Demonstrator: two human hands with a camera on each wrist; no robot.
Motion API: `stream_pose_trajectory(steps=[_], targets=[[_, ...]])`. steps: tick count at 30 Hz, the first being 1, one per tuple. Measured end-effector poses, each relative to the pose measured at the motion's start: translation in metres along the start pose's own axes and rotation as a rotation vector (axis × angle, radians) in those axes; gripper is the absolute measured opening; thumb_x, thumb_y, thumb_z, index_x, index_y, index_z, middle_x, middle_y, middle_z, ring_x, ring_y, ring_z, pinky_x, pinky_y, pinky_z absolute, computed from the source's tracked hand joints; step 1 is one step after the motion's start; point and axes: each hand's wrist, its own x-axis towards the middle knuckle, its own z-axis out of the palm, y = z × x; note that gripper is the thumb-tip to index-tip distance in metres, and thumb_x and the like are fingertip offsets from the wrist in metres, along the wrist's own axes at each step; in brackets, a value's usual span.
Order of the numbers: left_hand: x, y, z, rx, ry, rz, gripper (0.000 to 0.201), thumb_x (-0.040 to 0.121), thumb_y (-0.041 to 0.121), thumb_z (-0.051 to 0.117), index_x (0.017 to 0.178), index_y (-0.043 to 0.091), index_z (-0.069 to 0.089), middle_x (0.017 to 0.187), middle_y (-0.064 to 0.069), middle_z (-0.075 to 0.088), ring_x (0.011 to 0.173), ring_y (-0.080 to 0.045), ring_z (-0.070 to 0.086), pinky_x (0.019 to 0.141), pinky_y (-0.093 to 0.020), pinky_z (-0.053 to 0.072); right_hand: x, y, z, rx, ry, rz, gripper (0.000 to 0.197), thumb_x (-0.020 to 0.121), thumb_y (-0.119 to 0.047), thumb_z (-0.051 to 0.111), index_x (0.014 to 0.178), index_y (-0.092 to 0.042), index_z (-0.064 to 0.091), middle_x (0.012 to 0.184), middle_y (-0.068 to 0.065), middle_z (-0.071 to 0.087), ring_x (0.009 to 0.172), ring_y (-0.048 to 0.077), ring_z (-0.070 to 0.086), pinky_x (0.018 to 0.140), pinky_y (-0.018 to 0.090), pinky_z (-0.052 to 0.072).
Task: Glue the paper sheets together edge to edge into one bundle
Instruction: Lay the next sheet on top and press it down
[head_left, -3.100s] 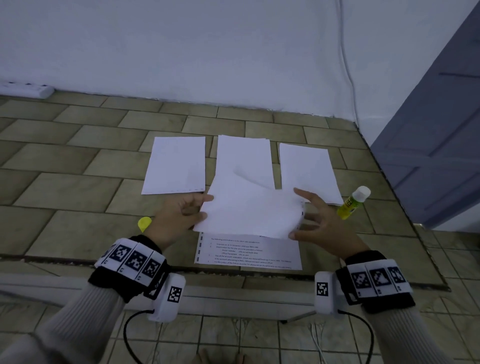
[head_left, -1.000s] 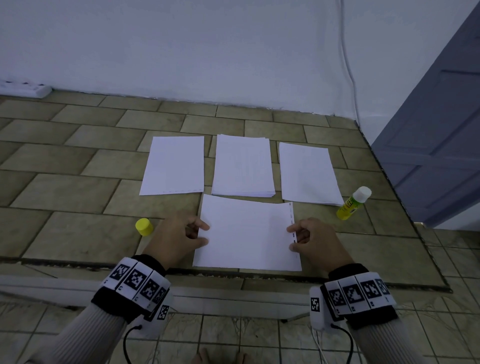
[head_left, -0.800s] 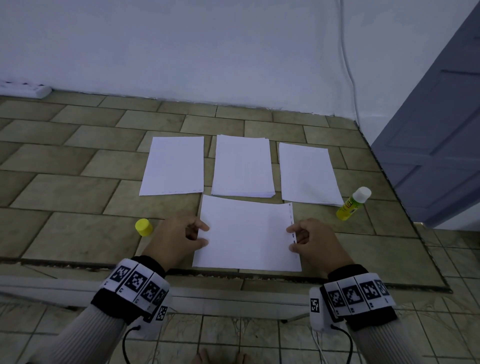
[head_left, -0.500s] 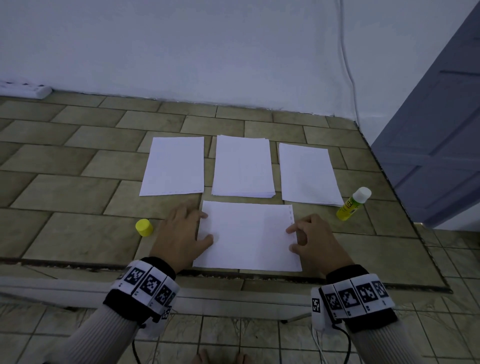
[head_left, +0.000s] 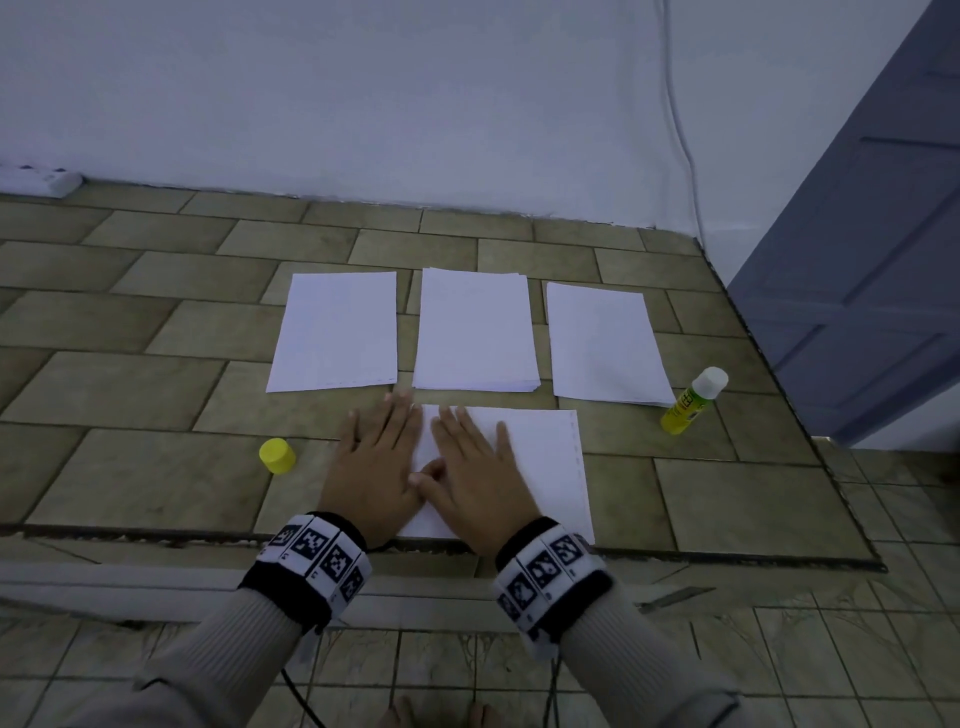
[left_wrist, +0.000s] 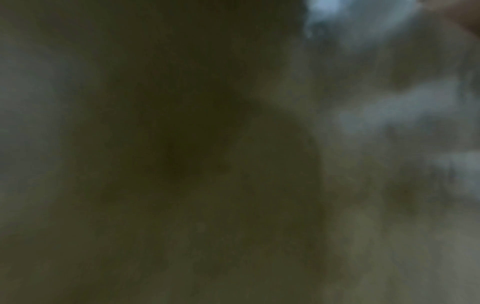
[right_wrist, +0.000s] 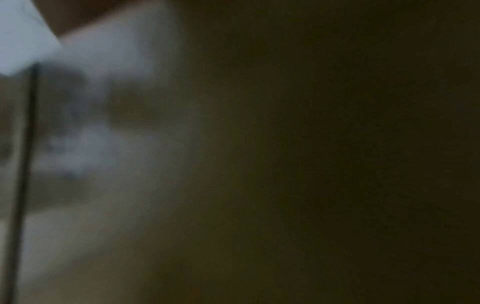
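A white sheet lies flat near the tiled ledge's front edge, a perforated strip along its right side. My left hand presses flat on its left edge, fingers straight. Beside it, thumbs touching, my right hand lies flat on the sheet's left half. Behind are three paper piles: left, middle, right. An uncapped glue stick leans at the right; its yellow cap sits left of my left hand. Both wrist views are dark and blurred.
The tiled ledge ends in a front edge just below my wrists, with a lower floor beneath. A white wall stands behind, a grey-blue door at the right, a power strip at the far left.
Both hands let go of the sheet's side edges and flattened. The right hand slid from the right edge over to the left half, next to the left hand.
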Motion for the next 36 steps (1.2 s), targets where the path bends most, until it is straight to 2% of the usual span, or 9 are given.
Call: stream_pose_trajectory(steps=[3, 7, 11, 16, 20, 25, 28, 33, 36], targets=[[0.0, 0.0, 0.0, 0.014, 0.016, -0.004, 0.076, 0.098, 0.053, 0.015, 0.142, -0.002, 0.043, 0.152, -0.017, 0.037, 0.141, -0.03, 0.035, 0.11, -0.061, 0.029, 0.01, 0.001, 0.007, -0.051, 0.032, 0.009, 0.105, 0.071, -0.072, -0.02, 0.153, -0.013, 0.009, 0.161, 0.002, 0.005, 0.148, 0.013, -0.003, 0.116, 0.047, -0.014], [0.0, 0.002, 0.0, 0.039, 0.037, -0.013, 0.092, 0.093, 0.066, -0.003, 0.149, 0.002, 0.03, 0.158, -0.012, 0.024, 0.147, -0.025, 0.021, 0.116, -0.054, 0.017, -0.001, 0.033, 0.005, -0.115, 0.067, 0.104, 0.11, 0.068, -0.074, -0.03, 0.153, -0.014, 0.005, 0.162, 0.001, 0.001, 0.148, 0.013, -0.002, 0.117, 0.046, -0.009], [0.002, 0.001, 0.003, 0.049, 0.072, -0.017, 0.096, 0.088, 0.069, -0.011, 0.153, 0.006, 0.019, 0.162, -0.008, 0.012, 0.15, -0.02, 0.008, 0.119, -0.05, 0.008, -0.025, 0.075, -0.002, -0.116, 0.107, 0.23, 0.106, 0.07, -0.073, -0.029, 0.154, -0.016, 0.004, 0.162, -0.002, 0.001, 0.148, 0.011, -0.002, 0.118, 0.043, -0.005], [0.002, 0.0, 0.005, 0.057, 0.076, -0.021, 0.096, 0.086, 0.069, -0.014, 0.154, 0.007, 0.014, 0.162, -0.007, 0.008, 0.15, -0.02, 0.005, 0.119, -0.05, 0.004, -0.034, 0.076, -0.009, -0.115, 0.109, 0.397, 0.108, 0.068, -0.074, -0.028, 0.153, -0.012, -0.002, 0.161, 0.002, -0.003, 0.148, 0.014, -0.006, 0.112, 0.043, -0.015], [0.002, 0.001, 0.003, 0.041, 0.068, -0.019, 0.095, 0.088, 0.065, -0.015, 0.154, 0.006, 0.018, 0.162, -0.008, 0.013, 0.15, -0.022, 0.01, 0.119, -0.051, 0.006, -0.017, 0.045, -0.001, -0.128, 0.12, 0.25, 0.105, 0.074, -0.072, -0.027, 0.153, -0.01, 0.001, 0.161, 0.005, -0.004, 0.149, 0.018, -0.003, 0.11, 0.051, -0.021], [0.002, -0.001, 0.004, 0.049, 0.039, -0.018, 0.087, 0.095, 0.06, -0.004, 0.149, 0.003, 0.032, 0.158, -0.012, 0.027, 0.146, -0.025, 0.024, 0.115, -0.055, 0.02, -0.003, 0.023, 0.015, -0.102, 0.088, 0.032, 0.103, 0.076, -0.072, -0.023, 0.153, -0.011, 0.01, 0.161, 0.004, 0.004, 0.148, 0.014, -0.001, 0.114, 0.045, -0.015], [0.002, -0.001, 0.004, 0.043, 0.058, -0.014, 0.087, 0.094, 0.062, -0.003, 0.151, 0.004, 0.028, 0.159, -0.01, 0.024, 0.147, -0.024, 0.021, 0.117, -0.055, 0.018, -0.01, 0.04, 0.009, -0.128, 0.097, 0.059, 0.099, 0.078, -0.071, -0.02, 0.153, -0.014, 0.009, 0.161, 0.001, 0.005, 0.148, 0.012, 0.001, 0.117, 0.044, -0.011], [0.001, -0.001, 0.005, 0.049, 0.078, -0.015, 0.086, 0.092, 0.062, -0.003, 0.154, 0.007, 0.019, 0.161, -0.008, 0.014, 0.15, -0.023, 0.011, 0.118, -0.05, 0.007, -0.033, 0.087, -0.008, -0.157, 0.076, 0.215, 0.1, 0.073, -0.073, -0.024, 0.153, -0.018, 0.0, 0.161, -0.005, -0.003, 0.147, 0.008, -0.004, 0.117, 0.045, -0.005], [0.001, 0.0, 0.004, 0.068, 0.08, -0.018, 0.085, 0.094, 0.061, -0.001, 0.151, 0.004, 0.026, 0.159, -0.011, 0.022, 0.148, -0.025, 0.019, 0.117, -0.052, 0.014, -0.041, 0.101, -0.015, -0.189, 0.047, 0.255, 0.1, 0.075, -0.071, -0.025, 0.154, -0.018, 0.007, 0.161, -0.005, 0.004, 0.148, 0.009, 0.002, 0.117, 0.05, 0.002]])
